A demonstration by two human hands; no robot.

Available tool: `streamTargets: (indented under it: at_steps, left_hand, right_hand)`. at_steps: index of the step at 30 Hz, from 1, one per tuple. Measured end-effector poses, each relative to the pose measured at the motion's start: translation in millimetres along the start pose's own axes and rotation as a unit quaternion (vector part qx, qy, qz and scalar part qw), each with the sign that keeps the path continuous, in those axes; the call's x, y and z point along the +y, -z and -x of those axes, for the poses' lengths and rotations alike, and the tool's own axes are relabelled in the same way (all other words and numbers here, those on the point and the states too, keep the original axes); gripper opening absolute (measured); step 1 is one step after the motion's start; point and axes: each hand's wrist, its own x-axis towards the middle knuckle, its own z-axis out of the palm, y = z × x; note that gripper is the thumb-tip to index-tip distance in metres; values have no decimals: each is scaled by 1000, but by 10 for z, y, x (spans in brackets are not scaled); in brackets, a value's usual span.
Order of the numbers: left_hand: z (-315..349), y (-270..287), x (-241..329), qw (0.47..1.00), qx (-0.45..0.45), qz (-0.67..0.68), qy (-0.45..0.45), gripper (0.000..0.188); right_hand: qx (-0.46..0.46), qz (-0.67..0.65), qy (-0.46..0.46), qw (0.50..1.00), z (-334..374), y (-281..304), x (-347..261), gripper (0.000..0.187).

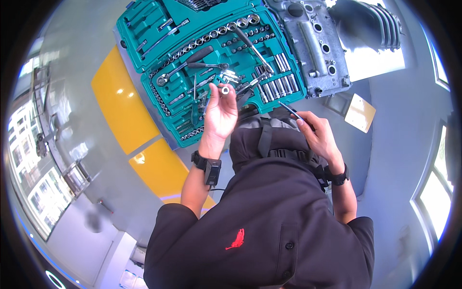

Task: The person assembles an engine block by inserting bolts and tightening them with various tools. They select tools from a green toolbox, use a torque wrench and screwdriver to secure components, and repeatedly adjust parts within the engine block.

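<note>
Palm up, my left hand (221,115) pinches a small chrome socket (224,90) between thumb and fingertips, its open end facing me. My right hand (317,132) is closed around a slim dark rod-like tool (291,111); its thin end points up and left toward the tool case, and its exact kind is unclear. Beyond both hands lies an open green tool case (216,48) holding rows of sockets. A ratchet (180,67) with a dark handle and another long-handled tool (252,48) lie loose across the sockets.
Right of the case sits a grey metal engine cover (315,48) with round holes. A dark ribbed part (368,26) stands at the far right. Long deep sockets (279,89) fill the case's right corner. A yellow panel (122,103) lies to the left.
</note>
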Motion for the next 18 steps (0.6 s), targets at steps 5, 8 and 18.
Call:
streamTargets:
  at_steps: [5, 8, 18]
  left_hand:
    - [-120, 75, -85, 997, 28, 39, 52, 29]
    - [-124, 41, -137, 996, 31, 42, 70, 29]
    - [35, 194, -147, 994, 34, -105, -2, 19]
  right_hand:
    - [89, 13, 90, 992, -103, -297, -276, 24]
    - [105, 39, 140, 984, -173, -414, -455, 26]
    - [93, 76, 167, 979, -356, -535, -480, 20]
